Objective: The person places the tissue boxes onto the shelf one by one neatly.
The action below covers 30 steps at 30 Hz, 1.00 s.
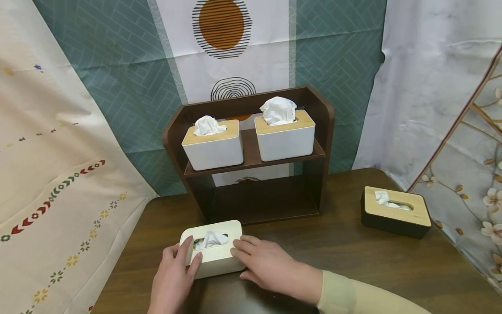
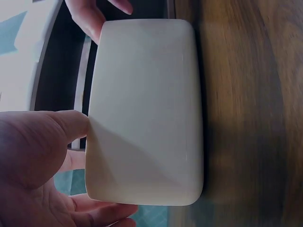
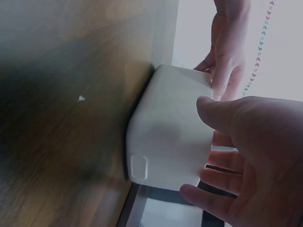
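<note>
A cream tissue box (image 1: 213,264) lies on the table in front of the shelf, white tissue showing in its oval slot. My left hand (image 1: 172,277) holds its left end. The left thumb (image 2: 71,123) is at the front upper edge, and other fingers bend round the end. Over the right end lies my right hand (image 1: 270,266), its fingers (image 1: 245,244) extended on the lid. In the left wrist view the right thumb stands apart from the box. The box's plain front face fills much of that view; the right wrist view shows its right end.
Behind stands a dark brown two-tier shelf (image 1: 266,198). Its upper tier bears a white wood-lidded tissue box (image 1: 213,152) and another white tissue box (image 1: 286,141). A black wood-lidded tissue box (image 1: 396,224) sits at the table's right. Patterned cloths (image 1: 341,87) hang around the table (image 1: 333,253).
</note>
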Motion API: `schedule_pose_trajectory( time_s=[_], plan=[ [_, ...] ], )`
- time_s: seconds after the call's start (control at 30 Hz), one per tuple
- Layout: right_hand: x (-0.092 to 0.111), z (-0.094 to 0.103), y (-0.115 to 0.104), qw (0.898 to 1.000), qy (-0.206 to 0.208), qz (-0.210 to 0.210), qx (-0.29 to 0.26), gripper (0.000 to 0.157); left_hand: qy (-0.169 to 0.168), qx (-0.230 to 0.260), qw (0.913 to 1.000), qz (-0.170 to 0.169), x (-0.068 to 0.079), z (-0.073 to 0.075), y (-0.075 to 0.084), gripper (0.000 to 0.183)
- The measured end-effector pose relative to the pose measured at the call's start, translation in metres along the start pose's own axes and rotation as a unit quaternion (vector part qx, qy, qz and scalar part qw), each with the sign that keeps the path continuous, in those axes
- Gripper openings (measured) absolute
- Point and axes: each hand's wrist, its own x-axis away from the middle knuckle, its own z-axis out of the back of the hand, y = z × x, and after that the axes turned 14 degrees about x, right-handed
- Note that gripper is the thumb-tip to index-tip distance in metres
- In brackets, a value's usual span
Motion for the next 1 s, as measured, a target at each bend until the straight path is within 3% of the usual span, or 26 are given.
schedule_pose_trajectory(
  time_s=[0.23,0.6,1.0],
  plan=[
    [0.016,-0.001,0.009,1.000,-0.001,-0.012,-0.025,0.056,0.001,0.004,0.9999,-0.014,-0.002,-0.013,0.011,0.057],
    [0.044,-0.003,0.027,0.998,0.044,-0.026,-0.049,0.056,0.014,0.017,0.9993,-0.029,0.000,-0.033,0.030,0.058],
    [0.055,-0.010,0.036,0.993,0.064,-0.056,-0.083,0.054,0.020,0.041,0.9984,-0.032,0.002,-0.036,0.034,0.061]
  ],
)
